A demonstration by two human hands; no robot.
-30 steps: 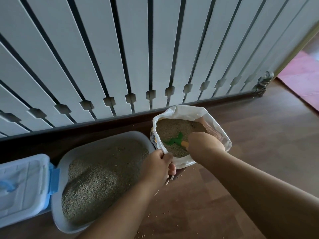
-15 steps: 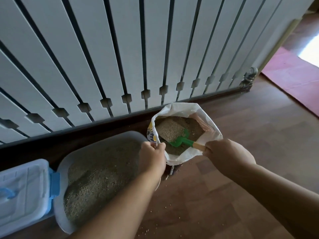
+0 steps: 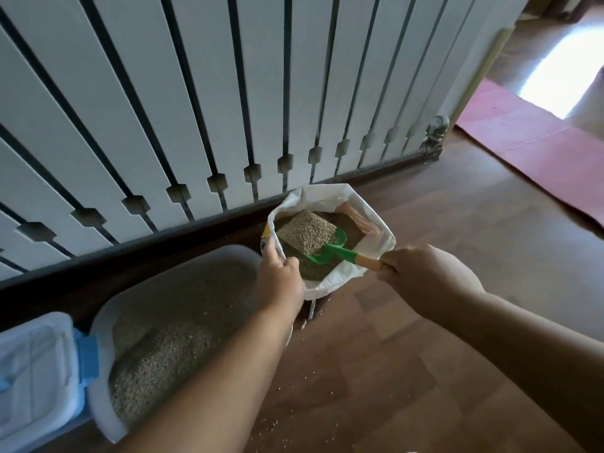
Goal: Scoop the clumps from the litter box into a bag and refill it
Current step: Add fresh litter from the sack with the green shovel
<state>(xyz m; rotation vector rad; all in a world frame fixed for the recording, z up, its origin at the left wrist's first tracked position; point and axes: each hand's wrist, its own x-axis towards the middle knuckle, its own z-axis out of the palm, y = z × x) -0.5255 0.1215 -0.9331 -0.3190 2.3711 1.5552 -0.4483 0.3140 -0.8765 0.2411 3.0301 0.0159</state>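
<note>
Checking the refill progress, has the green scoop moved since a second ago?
Yes. The green scoop has risen out of the litter, loaded, above the bag rim.

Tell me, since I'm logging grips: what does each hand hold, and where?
Right hand grips the green scoop by its wooden handle end; left hand pinches the litter bag at its near rim.

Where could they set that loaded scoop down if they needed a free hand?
The bare wood floor right of the bag, reaching to the pink mat, is the widest open patch. Floor in front of the litter box, between the arms, is open too, with scattered grains. Left is crowded: litter box against the blue-latched bin.
</note>
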